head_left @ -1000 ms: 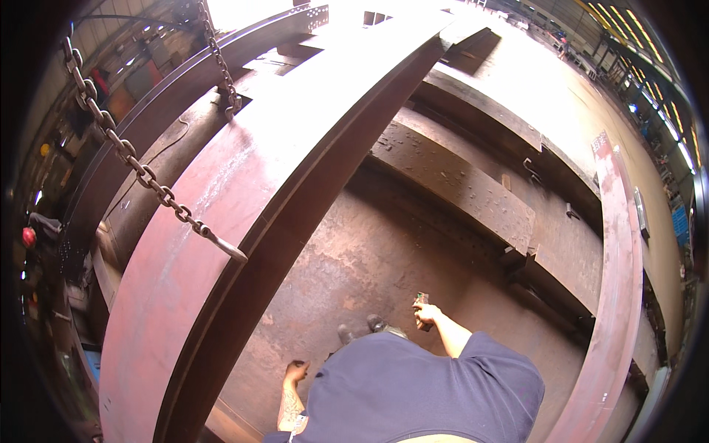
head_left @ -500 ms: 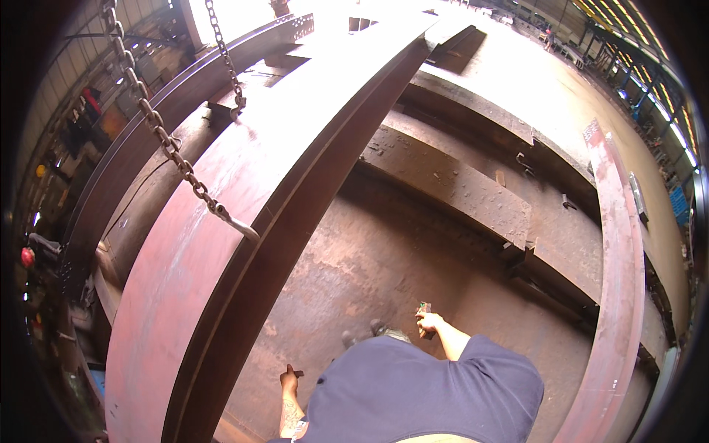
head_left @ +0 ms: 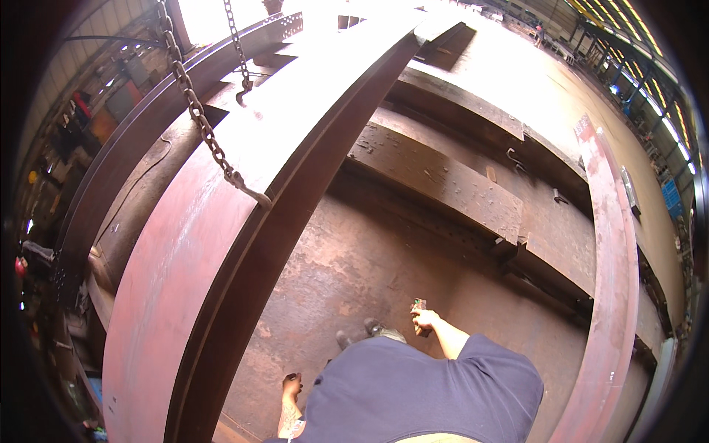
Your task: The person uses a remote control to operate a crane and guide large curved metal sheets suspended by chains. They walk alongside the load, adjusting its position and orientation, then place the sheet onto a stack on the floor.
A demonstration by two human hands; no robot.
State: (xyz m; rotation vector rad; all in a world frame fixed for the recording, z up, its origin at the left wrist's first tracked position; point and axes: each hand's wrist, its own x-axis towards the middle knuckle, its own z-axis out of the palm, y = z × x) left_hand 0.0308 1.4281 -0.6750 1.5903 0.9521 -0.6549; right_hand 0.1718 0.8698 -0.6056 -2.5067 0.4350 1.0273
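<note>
My right hand [head_left: 424, 318] is closed around a small brownish hand-held box [head_left: 420, 305] with a green spot on top, held out in front of me. Low at my left side hangs my left hand [head_left: 292, 385], its fingers curled in and no object visible in it. Left of me lies a long reddish steel beam [head_left: 166, 295]. A near chain [head_left: 199, 118] ends in a hook [head_left: 255, 196] at the beam's right flange edge. Farther off, a second chain [head_left: 236, 40] ends in a hook [head_left: 242, 96] over the beam; contact is unclear there.
Rusty steel beams [head_left: 443, 177] lie crosswise ahead. A long reddish beam [head_left: 609, 295] runs along my right. Another beam with bolt holes [head_left: 133, 133] stands at the far left. My shoes are on a brown steel surface [head_left: 325, 273]. A distant person [head_left: 539, 33] shows at the back right.
Both chains have shifted right in view. The near hook has moved up and away along the beam's edge, and the far hook sits higher. My left fingers have curled in.
</note>
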